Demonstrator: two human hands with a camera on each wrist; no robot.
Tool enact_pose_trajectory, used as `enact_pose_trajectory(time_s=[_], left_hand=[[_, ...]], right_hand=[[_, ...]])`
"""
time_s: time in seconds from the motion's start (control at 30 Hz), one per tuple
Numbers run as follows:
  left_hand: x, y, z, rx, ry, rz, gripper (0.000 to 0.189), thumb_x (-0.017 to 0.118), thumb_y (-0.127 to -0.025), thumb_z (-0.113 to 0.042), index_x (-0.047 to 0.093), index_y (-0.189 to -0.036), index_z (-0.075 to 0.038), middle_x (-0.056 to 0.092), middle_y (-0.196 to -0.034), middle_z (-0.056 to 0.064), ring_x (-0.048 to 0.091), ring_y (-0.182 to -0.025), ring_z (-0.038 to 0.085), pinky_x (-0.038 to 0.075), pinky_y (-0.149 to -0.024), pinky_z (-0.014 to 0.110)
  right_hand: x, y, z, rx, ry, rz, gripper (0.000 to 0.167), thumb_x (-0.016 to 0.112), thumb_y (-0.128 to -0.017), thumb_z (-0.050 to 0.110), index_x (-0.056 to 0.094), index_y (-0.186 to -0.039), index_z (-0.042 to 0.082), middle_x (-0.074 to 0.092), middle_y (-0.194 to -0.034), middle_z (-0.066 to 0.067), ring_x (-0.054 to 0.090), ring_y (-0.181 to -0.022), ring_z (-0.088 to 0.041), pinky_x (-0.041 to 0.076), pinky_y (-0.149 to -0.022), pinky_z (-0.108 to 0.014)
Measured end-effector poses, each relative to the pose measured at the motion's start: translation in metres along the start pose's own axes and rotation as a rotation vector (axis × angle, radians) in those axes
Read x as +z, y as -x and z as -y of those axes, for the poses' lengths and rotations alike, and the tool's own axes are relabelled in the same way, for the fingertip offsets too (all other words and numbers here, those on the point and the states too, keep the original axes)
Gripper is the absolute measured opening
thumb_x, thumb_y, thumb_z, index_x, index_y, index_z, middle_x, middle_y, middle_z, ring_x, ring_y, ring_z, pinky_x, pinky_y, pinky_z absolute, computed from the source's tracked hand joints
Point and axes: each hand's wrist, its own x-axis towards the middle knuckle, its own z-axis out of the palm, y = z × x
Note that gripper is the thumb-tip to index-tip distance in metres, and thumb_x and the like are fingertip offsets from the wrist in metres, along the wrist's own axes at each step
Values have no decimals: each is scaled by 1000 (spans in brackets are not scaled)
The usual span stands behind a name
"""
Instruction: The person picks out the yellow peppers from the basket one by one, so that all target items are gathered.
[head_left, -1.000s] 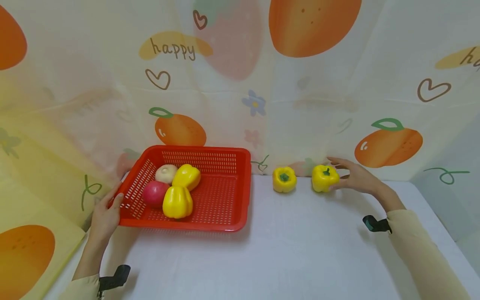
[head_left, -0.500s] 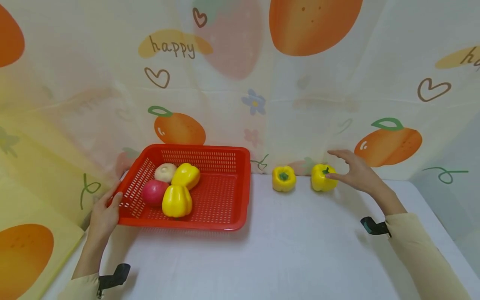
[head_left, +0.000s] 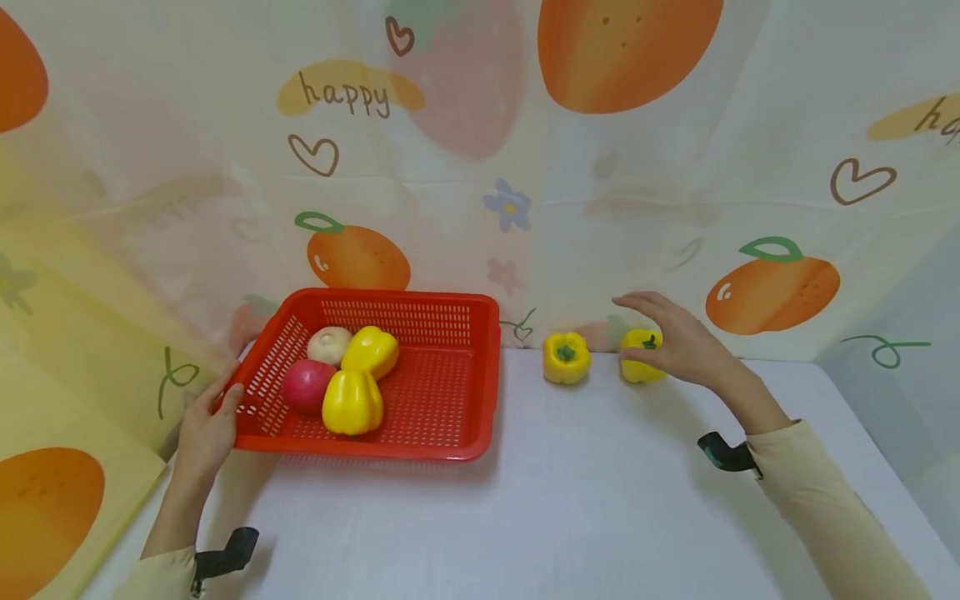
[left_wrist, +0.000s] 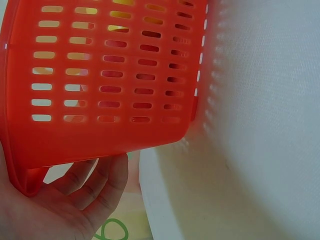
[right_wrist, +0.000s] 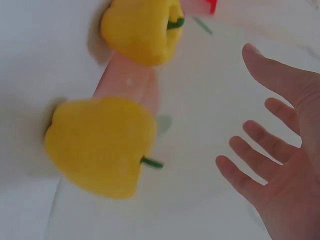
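In the head view my left hand point(head_left: 206, 433) grips the left end of a red plastic basket point(head_left: 442, 400), thumb at the rim; the left wrist view shows its fingers point(left_wrist: 102, 185) on the outside. Inside the basket lie two yellow bell peppers point(head_left: 352, 403), a pink-red round thing point(head_left: 307, 387) and a cream round thing point(head_left: 328, 345). My right hand point(head_left: 686, 342), holding nothing, hovers above the rightmost yellow bell pepper point(head_left: 639, 372), partly hiding it. The right wrist view shows its spread fingers apart from that pepper point(right_wrist: 100, 145). Another bell pepper point(head_left: 566, 358) stands between it and the basket.
A white table point(head_left: 525, 517) carries everything. Behind it hangs a fruit-print cloth point(head_left: 585, 208), close to the peppers and the basket's far side. Dark wrist camera mounts point(head_left: 232, 550) sit on both wrists.
My right hand has come off the side of the rightmost pepper, risen, and moved left above it. The pepper stays in place. My left hand keeps its grip on the basket.
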Motion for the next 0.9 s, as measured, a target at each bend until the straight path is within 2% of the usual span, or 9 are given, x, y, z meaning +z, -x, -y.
enact_pose_trajectory(time_s=[0.1, 0.23, 0.33, 0.47, 0.6, 0.7, 0.77, 0.9], left_hand=[[-1, 0, 0, -4, -1, 6, 57, 33, -105, -42, 19, -156, -23, 30, -150, 30, 42, -116, 40, 40, -73, 23], [0, -1, 0, -3, -2, -1, 56, 33, -105, -42, 20, -156, -23, 31, -151, 30, 42, -116, 39, 40, -73, 24], [0, -1, 0, 4, -6, -7, 55, 33, -105, -40, 21, -156, -23, 31, -151, 30, 42, -116, 40, 40, -76, 28], [-1, -2, 1, -10, -5, -4, 55, 32, -105, -41, 20, -156, -24, 28, -153, 29, 40, -119, 41, 41, -82, 36], [-1, -3, 1, -33, 0, -2, 55, 32, -105, -43, 19, -156, -26, 26, -155, 26, 39, -121, 42, 41, -85, 42], [-1, -2, 1, -33, 6, -6, 55, 32, -105, -42, 20, -156, -26, 26, -155, 27, 39, -122, 42, 41, -90, 49], [-1, -2, 1, -27, 10, -10, 55, 33, -105, -42, 20, -156, -25, 26, -154, 27, 39, -122, 42, 40, -92, 51], [0, -2, 1, -4, 12, -23, 55, 34, -105, -41, 23, -155, -23, 30, -153, 28, 41, -119, 40, 40, -87, 40]], right_hand=[[7, -4, 15, -44, 15, 26, 67, 80, -83, 17, 49, -143, 8, 42, -147, -14, 43, -130, -39, 40, -99, -58], [19, -10, 36, -135, 62, 49, 70, 81, -81, 15, 49, -143, 12, 44, -146, -12, 49, -126, -35, 49, -93, -50], [28, -16, 51, -210, 96, 47, 72, 83, -79, 15, 51, -142, 13, 46, -144, -12, 53, -123, -32, 51, -91, -46], [39, -28, 69, -269, 117, 54, 67, 82, -80, 19, 53, -140, 15, 49, -142, -10, 51, -125, -30, 50, -93, -45], [48, -42, 86, -332, 158, 61, 68, 82, -81, 24, 52, -141, 17, 51, -142, -8, 53, -124, -25, 54, -85, -37], [54, -53, 99, -385, 160, 68, 70, 82, -80, 23, 51, -142, 15, 50, -143, -9, 51, -127, -25, 53, -87, -36], [58, -61, 109, -411, 143, 69, 70, 82, -80, 21, 51, -142, 14, 49, -144, -10, 48, -130, -25, 49, -95, -37], [64, -76, 129, -450, 130, 55, 68, 82, -81, 20, 52, -141, 12, 49, -142, -10, 47, -129, -24, 46, -99, -37]])
